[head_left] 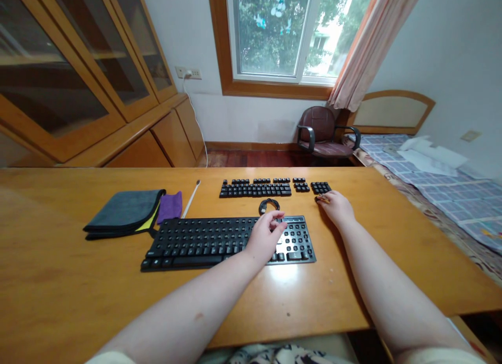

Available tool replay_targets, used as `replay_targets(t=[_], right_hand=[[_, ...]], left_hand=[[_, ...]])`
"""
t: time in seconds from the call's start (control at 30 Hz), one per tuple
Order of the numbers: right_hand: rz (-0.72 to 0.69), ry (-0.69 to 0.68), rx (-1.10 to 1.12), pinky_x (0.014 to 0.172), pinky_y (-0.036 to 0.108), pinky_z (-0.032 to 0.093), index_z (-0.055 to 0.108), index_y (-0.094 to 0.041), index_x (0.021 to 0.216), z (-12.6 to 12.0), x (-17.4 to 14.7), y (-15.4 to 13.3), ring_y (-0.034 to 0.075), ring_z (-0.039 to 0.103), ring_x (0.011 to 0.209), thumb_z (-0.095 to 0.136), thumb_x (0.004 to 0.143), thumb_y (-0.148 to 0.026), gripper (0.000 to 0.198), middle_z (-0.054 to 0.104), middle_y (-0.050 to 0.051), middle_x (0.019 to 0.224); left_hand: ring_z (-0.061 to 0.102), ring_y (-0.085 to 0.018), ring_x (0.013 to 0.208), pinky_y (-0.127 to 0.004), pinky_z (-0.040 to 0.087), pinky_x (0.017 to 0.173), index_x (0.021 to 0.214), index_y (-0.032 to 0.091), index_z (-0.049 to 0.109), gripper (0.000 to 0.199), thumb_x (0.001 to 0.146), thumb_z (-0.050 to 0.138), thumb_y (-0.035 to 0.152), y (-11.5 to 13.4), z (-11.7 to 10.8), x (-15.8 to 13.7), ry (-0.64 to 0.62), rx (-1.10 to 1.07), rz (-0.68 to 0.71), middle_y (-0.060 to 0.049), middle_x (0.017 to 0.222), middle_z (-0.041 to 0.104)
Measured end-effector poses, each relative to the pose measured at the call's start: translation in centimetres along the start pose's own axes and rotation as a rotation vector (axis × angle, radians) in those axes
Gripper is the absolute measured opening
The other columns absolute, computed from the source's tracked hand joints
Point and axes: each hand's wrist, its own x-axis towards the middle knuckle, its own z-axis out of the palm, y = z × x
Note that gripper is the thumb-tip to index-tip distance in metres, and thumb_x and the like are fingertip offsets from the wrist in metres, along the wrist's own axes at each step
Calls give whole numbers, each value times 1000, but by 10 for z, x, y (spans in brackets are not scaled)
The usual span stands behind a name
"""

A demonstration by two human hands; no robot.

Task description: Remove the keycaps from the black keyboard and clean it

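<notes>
A black keyboard [204,241] lies across the desk in front of me. Keycaps cover its left and middle parts, while most of its right end shows bare switches. My left hand [266,236] hovers or rests over that right part, thumb and fingers apart, with nothing visible between them. Farther right, my right hand [337,207] pinches a small black keycap [317,199] at the desk surface; its fingers partly hide it. Just beyond it sits a block of loose number-pad keycaps [320,187]. More removed keycaps [254,190] stand in rows behind the keyboard.
A coiled black USB cable [269,205] lies behind the keyboard. To the left are a folded grey cloth [125,209], a purple cloth [170,207] and a thin white brush [191,198]. An office chair [323,131] and a bed [435,186] stand beyond the desk [58,280].
</notes>
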Motion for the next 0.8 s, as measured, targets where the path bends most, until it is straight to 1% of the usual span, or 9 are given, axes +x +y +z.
replay_targets(t=[0.1,0.23,0.33,0.5,0.63,0.73,0.8], right_hand=[[44,14,-7,63,27,41,72,-24,90,2,2,0,19,59,82,55,78,-36,24,65,5,96],[67,32,-19,63,28,41,72,-23,91,5,3,-2,20,59,83,54,78,-36,25,64,7,97],[81,45,-27,63,27,41,72,-24,92,7,4,-1,20,59,82,53,79,-36,26,64,6,96],[72,62,-20,65,27,42,72,-25,91,10,6,2,19,59,81,54,78,-36,24,64,5,93],[71,65,1,66,29,43,72,-24,93,10,6,1,20,59,82,55,78,-36,25,64,6,94],[38,138,71,71,31,44,71,-20,92,3,3,-3,22,59,84,53,80,-38,29,65,8,91],[-25,207,162,75,33,45,71,-17,87,-8,-3,-7,23,59,85,47,84,-41,34,65,10,88]], left_hand=[[56,-14,75,-27,46,71,105,18,61,29,81,56,32,-1,1,1,7,12,16,-5,89,63],[56,-14,74,-27,46,71,105,18,61,28,81,56,31,-3,2,1,3,20,19,-4,85,63],[56,-13,74,-27,46,70,105,17,61,28,81,56,29,-3,2,2,-3,14,20,-5,89,63],[57,-13,74,-27,47,72,104,17,60,26,80,56,27,-1,3,1,-1,5,22,-5,96,64],[57,-12,73,-27,48,72,104,17,60,25,80,56,26,0,3,2,-11,13,25,-5,97,63],[58,-12,73,-28,49,73,105,18,59,26,81,55,26,-1,2,2,-18,61,31,-5,96,63],[59,-13,76,-29,49,77,107,18,58,27,81,55,25,1,1,-1,-50,140,75,-5,100,62]])
